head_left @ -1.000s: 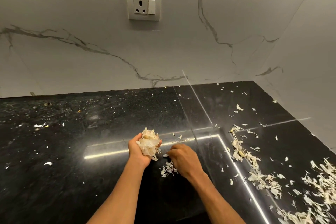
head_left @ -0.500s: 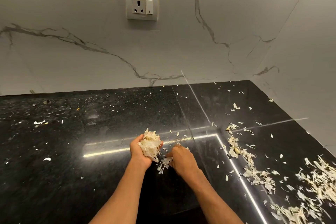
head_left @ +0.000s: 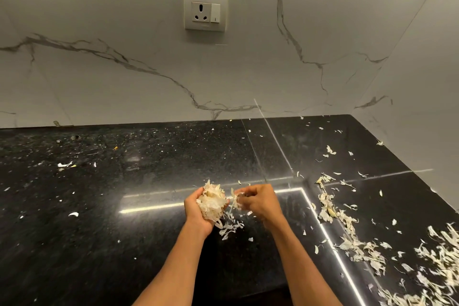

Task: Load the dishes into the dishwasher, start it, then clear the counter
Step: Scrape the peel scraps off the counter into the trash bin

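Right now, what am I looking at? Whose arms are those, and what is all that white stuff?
There is no machine here. A person wears a camera on their head, so you see their own two arms reaching forward. The left hand cups a heap of pale papery peels. The right hand pinches a few more peels beside it. More scattered peels lie on the shiny black counter, mostly on the right. On the marble wall behind is a wall socket.
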Demonstrator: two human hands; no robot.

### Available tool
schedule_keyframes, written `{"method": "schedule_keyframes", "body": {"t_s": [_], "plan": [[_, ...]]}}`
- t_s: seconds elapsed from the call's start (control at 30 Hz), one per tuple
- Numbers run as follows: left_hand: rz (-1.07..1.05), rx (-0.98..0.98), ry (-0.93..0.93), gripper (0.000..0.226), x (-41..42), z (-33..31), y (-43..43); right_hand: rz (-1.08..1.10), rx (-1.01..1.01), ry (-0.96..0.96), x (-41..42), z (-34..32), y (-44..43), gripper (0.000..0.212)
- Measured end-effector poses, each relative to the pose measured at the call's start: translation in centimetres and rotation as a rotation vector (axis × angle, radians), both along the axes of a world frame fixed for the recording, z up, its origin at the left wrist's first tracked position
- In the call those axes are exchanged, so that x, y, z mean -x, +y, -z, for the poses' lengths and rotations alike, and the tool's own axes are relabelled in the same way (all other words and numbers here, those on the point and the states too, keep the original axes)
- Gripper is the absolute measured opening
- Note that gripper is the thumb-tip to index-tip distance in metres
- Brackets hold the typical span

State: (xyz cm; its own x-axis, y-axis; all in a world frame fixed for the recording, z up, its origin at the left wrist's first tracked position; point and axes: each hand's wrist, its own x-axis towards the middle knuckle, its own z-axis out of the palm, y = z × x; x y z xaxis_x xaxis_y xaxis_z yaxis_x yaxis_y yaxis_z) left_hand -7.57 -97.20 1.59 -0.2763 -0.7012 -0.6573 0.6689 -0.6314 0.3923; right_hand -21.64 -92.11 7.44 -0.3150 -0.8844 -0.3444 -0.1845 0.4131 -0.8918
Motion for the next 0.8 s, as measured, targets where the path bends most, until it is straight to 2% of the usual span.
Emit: {"method": "schedule_keyframes", "body": {"t_s": [0.1, 0.27, 0.37, 0.47, 0.57, 0.7, 0.8], "plan": [[0.026, 0.043, -0.018, 0.041, 0.7, 0.1, 0.1, -0.102, 0.047, 0.066, -1.2, -1.6, -1.1, 0.012], [0.021, 0.080, 0.006, 0.039, 2.3, -0.2, 0.5, -0.200, 0.088, 0.581, -3.9, -1.4, -2.5, 0.018], [0.032, 0.077, -0.002, 0.036, 2.8, -0.4, 0.4, -0.274, 0.067, 0.774, -4.4, -1.8, -2.7, 0.024], [0.064, 0.081, -0.013, 0.042, 2.9, -0.3, 0.3, -0.313, 0.049, 0.801, -4.2, -2.4, -2.9, 0.027], [0.082, 0.081, 0.002, 0.043, 2.9, -0.6, 0.4, -0.310, 0.057, 0.728, -3.3, -3.3, -3.1, 0.035], [0.042, 0.056, -0.003, 0.038, 2.4, -1.0, 0.5, -0.109, 0.160, 0.586, -0.4, -2.9, -2.4, 0.025], [0.038, 0.049, 0.017, 0.040, 1.8, -1.2, 0.3, -0.029, -0.030, 0.621, 2.0, 1.0, -1.0, 0.032]]}}
